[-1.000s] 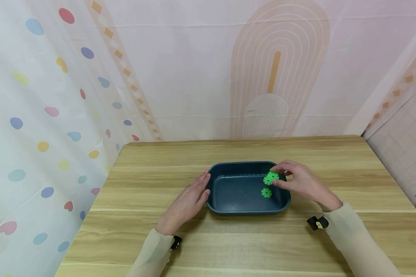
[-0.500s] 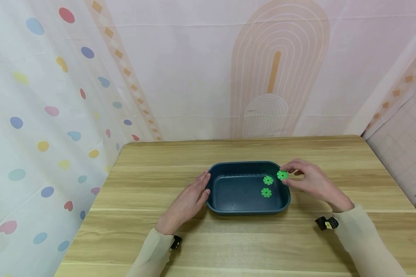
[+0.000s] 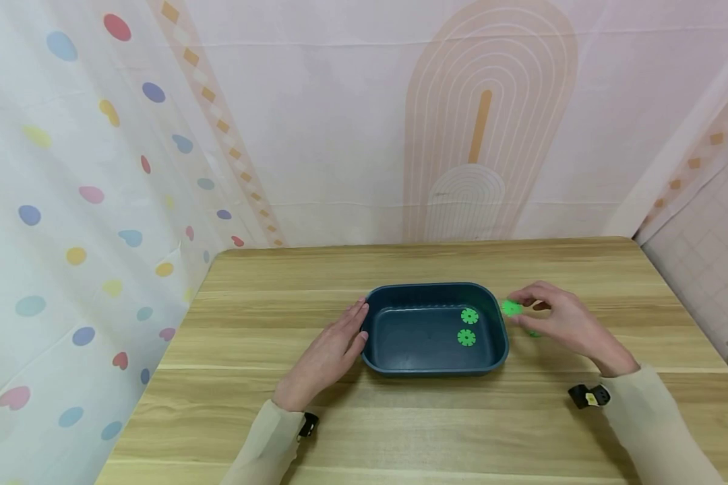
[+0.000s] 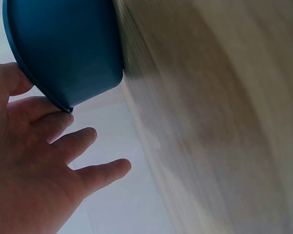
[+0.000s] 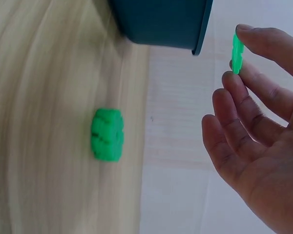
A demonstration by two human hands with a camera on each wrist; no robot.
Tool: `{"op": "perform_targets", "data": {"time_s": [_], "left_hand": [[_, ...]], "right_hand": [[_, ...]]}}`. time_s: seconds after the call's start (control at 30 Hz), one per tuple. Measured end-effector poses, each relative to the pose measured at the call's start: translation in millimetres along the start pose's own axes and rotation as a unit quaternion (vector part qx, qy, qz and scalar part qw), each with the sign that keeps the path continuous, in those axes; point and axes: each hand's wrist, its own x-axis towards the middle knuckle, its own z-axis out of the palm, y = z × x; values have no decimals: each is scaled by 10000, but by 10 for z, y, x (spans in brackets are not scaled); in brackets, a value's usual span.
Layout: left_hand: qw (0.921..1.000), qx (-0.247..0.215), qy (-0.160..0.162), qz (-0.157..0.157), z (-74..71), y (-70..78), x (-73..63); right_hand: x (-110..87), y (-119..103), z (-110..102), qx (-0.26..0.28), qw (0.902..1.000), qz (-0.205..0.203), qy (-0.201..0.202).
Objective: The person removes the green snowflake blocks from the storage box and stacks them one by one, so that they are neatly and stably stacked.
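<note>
A dark blue plastic box [image 3: 425, 372] stands on the wooden table, with two green notched plastic discs [image 3: 470, 316] lying flat toward the right end of its floor. My left hand [image 3: 327, 350] rests against the box's left rim, fingers extended; in the left wrist view, its thumb and fingertips [image 4: 63, 122] are right at the rim. Just outside the right rim, my right hand [image 3: 555, 320] pinches another green notched disc [image 5: 238, 54] between thumb and fingers, raised above the table. Below this hand, a short stack of green discs [image 5: 107, 134] sits on the table, mostly hidden in the head view.
The wooden table [image 3: 425, 438] extends on all sides of the box. A patterned pale curtain [image 3: 340, 135] hangs behind its far edge and along the left. Small black devices [image 3: 588, 396] are worn at both wrists.
My right hand has moved right, from over the box's inside to beyond its right rim, carrying one disc. The second disc on the box floor now shows uncovered. The left hand stays put.
</note>
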Motion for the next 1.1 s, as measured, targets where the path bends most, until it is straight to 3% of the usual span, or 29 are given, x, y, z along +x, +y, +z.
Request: {"op": "perform_targets", "data": {"time_s": [0.73, 1.1], "left_hand": [[10000, 55, -32, -11, -8, 8, -16], [10000, 77, -45, -8, -6, 6, -6]], "right_hand": [[-132, 271, -132, -268, 9996, -47, 6], [-159, 358, -144, -284, 9991, 154, -282]]}}
